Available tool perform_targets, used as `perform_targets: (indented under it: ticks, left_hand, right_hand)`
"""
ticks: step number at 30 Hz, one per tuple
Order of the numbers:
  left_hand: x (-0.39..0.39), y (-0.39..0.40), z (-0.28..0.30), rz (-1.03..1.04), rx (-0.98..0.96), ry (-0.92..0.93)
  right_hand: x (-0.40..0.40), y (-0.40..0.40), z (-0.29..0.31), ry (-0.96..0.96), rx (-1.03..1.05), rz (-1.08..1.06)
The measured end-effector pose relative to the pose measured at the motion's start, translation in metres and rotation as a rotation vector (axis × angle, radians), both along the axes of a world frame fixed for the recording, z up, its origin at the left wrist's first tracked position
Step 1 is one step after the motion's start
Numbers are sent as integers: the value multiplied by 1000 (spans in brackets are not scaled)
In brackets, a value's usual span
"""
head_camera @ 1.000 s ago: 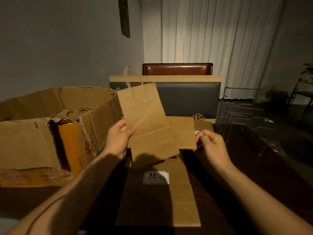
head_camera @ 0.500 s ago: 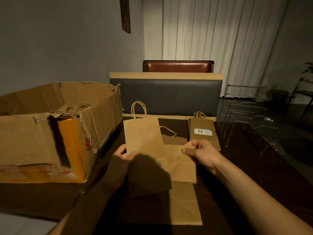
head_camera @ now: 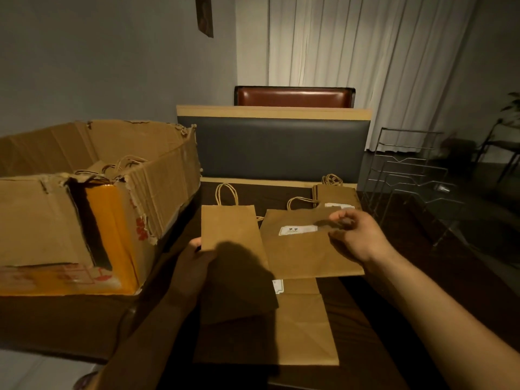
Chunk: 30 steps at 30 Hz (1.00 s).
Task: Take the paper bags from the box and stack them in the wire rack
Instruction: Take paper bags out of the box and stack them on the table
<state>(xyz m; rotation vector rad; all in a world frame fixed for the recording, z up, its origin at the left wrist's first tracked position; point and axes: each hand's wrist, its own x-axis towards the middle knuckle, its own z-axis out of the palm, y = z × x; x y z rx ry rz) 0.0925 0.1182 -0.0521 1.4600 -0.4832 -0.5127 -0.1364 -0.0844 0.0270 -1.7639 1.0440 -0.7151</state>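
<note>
The left hand grips a plain brown paper bag by its left edge, thumb over the front face, so this grip is grasping that bag and holding it upright with its twine handles at the top. The right hand pinches the top edge of a second, labelled bag, thumb and fingers closed on the paper near its white price sticker; this grip too is grasping.

Half a second ago the two bags overlapped, the right hand's fingers lying on the same sheet the left hand held. Now they have come apart: the plain bag stands to the left, the labelled bag lies just to its right, their inner edges touching or nearly so, and the sticker, hidden before, faces the camera. The right hand has shifted rightward and slightly farther away.

Beneath both grips a third bag lies flat on the dark table, where it lay before. Beyond the right grip another flat bag rests near the table's far edge. The wire rack stands to the right of and beyond the right grip, and no bag can be made out in it. The torn cardboard box sits to the left of the left grip, with more bag handles showing inside.
</note>
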Motion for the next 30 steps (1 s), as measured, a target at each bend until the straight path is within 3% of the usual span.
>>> perform_targets:
  ticks: [2, 5, 7, 12, 19, 23, 25, 27, 30]
  left_hand:
    - [0, 1, 1, 2, -30, 38]
    - [-3, 1, 3, 7, -55, 56]
    - [-3, 1, 2, 1, -51, 55]
    - [9, 4, -4, 16, -84, 143]
    - [12, 3, 1, 5, -70, 201]
    - [10, 2, 3, -6, 22, 130]
    - [4, 3, 7, -23, 39, 112]
    - [-2, 6, 14, -48, -18, 138]
    - [-13, 2, 33, -99, -119, 154]
  right_hand:
    - [-6, 1, -18, -24, 6, -122]
    - [-15, 0, -32, -359, 412, -175]
    - [-16, 8, -31, -428, 579, -86]
    - [-25, 25, -6, -275, 385, -33]
    - [-36, 81, -29, -86, 398, 177]
    - [-28, 89, -49, 467, -131, 183]
    - [-28, 93, -48, 644, -345, 179]
    - [-27, 92, -42, 651, -449, 184]
    - [-18, 91, -16, 290, -312, 200]
